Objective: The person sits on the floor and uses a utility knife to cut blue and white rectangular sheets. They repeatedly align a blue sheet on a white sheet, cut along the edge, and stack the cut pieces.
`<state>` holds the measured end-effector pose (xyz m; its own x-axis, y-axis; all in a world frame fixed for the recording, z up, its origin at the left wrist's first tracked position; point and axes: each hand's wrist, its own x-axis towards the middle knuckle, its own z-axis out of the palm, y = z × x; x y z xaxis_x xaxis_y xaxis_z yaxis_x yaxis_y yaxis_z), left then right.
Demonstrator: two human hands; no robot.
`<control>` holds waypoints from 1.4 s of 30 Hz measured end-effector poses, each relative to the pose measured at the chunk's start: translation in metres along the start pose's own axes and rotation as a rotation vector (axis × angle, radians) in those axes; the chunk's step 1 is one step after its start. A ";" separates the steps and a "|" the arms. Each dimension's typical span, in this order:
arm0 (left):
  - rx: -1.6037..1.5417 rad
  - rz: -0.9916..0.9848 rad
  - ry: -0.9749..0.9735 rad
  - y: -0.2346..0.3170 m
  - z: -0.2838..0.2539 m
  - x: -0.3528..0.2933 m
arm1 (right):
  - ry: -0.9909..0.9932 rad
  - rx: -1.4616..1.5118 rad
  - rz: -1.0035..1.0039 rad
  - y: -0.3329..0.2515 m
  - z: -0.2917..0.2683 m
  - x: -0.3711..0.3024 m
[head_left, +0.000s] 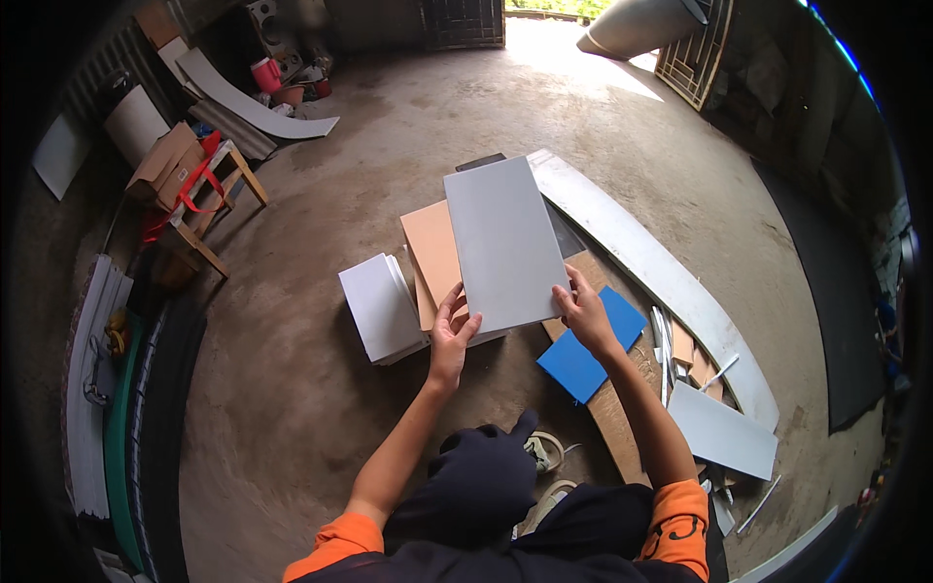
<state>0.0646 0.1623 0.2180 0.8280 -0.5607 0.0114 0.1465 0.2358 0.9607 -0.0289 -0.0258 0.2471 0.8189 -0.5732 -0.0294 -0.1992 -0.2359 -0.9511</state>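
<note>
A flat grey rectangular panel [507, 243] is held up in front of me by both hands. My left hand [451, 335] grips its lower left edge, thumb on the face and fingers at the side. On the lower right edge my right hand [585, 309] is closed in the same way. Behind the panel, partly hidden by it, lies a peach-coloured board [426, 248]. To the left of that sits a stack of white panels [377, 306]. A blue panel [575, 361] lies on a brown board [614, 418], just below my right hand.
A long whitish board [661, 282] stretches along the right, beside offcuts and a pale grey panel [721, 429]. At the left stands a wooden stool [209, 209] bearing a cardboard box [167, 165]. A red jug [265, 75] is at the back. My shoes [546, 453] are on the concrete floor.
</note>
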 end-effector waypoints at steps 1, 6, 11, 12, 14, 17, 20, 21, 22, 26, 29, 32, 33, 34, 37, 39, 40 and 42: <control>0.009 0.027 0.035 -0.015 -0.008 0.003 | 0.034 -0.118 -0.105 0.032 0.012 0.020; 0.409 0.154 0.235 -0.043 -0.048 0.030 | 0.079 -0.434 -0.217 0.073 0.068 0.076; 0.787 0.129 0.325 -0.074 -0.078 0.058 | 0.086 -0.565 -0.089 0.077 0.094 0.089; 0.708 0.128 0.285 -0.081 -0.080 0.062 | 0.075 -0.532 -0.084 0.079 0.094 0.091; 0.557 0.119 0.208 -0.093 -0.087 0.065 | -0.019 -0.517 -0.049 0.075 0.097 0.088; 0.414 0.098 0.207 -0.096 -0.077 0.066 | 0.038 -0.481 -0.030 0.071 0.108 0.071; 0.586 0.084 0.192 -0.102 -0.065 0.069 | 0.096 -0.605 -0.107 0.078 0.114 0.063; 0.568 0.142 0.179 -0.104 -0.065 0.070 | 0.109 -0.577 -0.093 0.081 0.112 0.065; 0.569 0.119 0.195 -0.106 -0.068 0.071 | 0.121 -0.550 -0.079 0.084 0.111 0.068; 0.482 0.099 0.179 -0.102 -0.082 0.090 | -0.012 -0.393 0.031 0.080 0.113 0.080; 0.541 0.190 0.188 -0.109 -0.079 0.095 | -0.060 -0.308 -0.048 0.081 0.108 0.089; 0.678 0.312 0.229 -0.115 -0.073 0.084 | -0.090 -0.250 -0.063 0.089 0.105 0.086; 0.663 0.341 0.228 -0.114 -0.074 0.083 | -0.110 -0.258 -0.096 0.090 0.107 0.086; 0.696 0.321 0.201 -0.112 -0.077 0.083 | -0.118 -0.266 -0.088 0.090 0.111 0.088; 0.721 0.243 0.176 -0.096 -0.074 0.085 | -0.173 -0.349 -0.033 0.086 0.105 0.094; 0.950 0.165 0.215 -0.072 -0.055 0.070 | -0.186 -0.437 0.059 0.070 0.086 0.080; 1.061 0.140 0.230 -0.050 -0.039 0.063 | -0.181 -0.482 0.101 0.057 0.071 0.073; 1.062 0.294 0.159 -0.028 -0.021 0.054 | -0.216 -0.469 -0.052 0.047 0.031 0.048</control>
<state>0.1161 0.1422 0.1863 0.8253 -0.4688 0.3150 -0.5416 -0.4990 0.6765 0.0173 -0.0399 0.1911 0.9166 -0.3883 -0.0957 -0.3348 -0.6142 -0.7146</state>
